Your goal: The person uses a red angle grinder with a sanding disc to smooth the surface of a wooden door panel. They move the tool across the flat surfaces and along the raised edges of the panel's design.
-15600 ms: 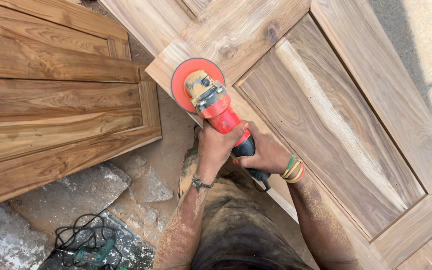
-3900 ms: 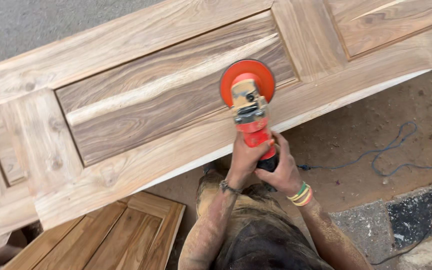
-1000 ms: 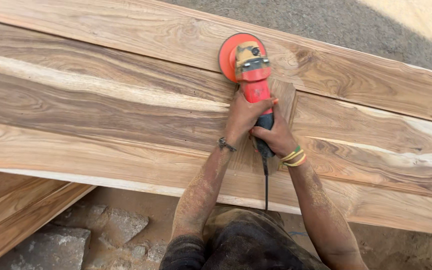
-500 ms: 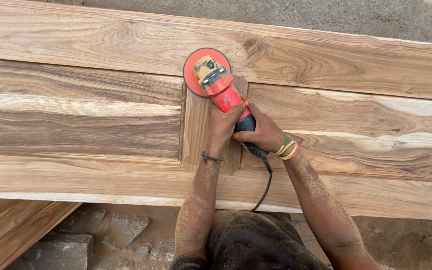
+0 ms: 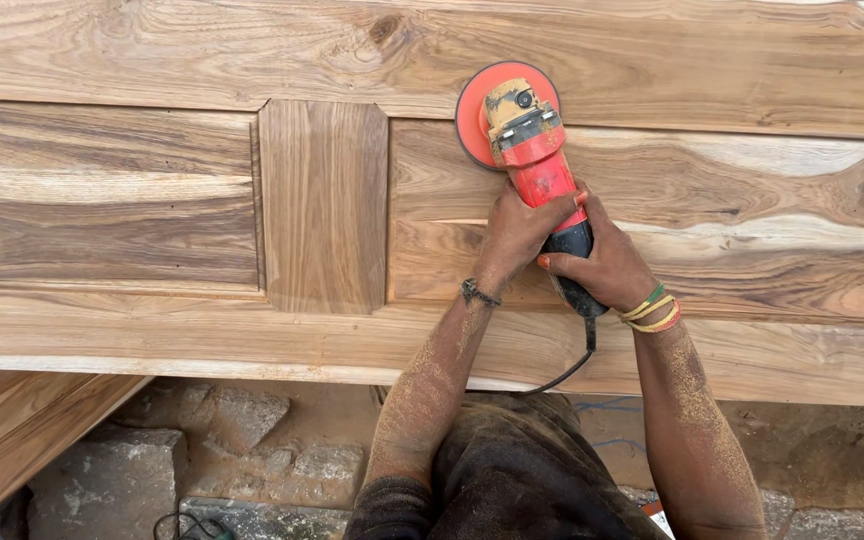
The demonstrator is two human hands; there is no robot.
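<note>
On the large wooden panelled door (image 5: 152, 200) that lies flat, a red and black angle grinder with an orange sanding disc (image 5: 537, 165) rests with its disc on the border between the upper rail and the right recessed panel. Just right of the short upright wooden block (image 5: 323, 205) of the door, both hands grasp the grinder body. Left hand (image 5: 517, 232) is closed around the red part below the disc, and right hand (image 5: 607, 268) is closed around the black rear end, touching the left one. Black power cable (image 5: 577, 362) goes down from the grinder over the lower rail. Sawdust covers both forearms. Below the door, grey stone blocks (image 5: 112, 480) lie on the ground, and another wooden panel (image 5: 12, 425) is at lower left.
</note>
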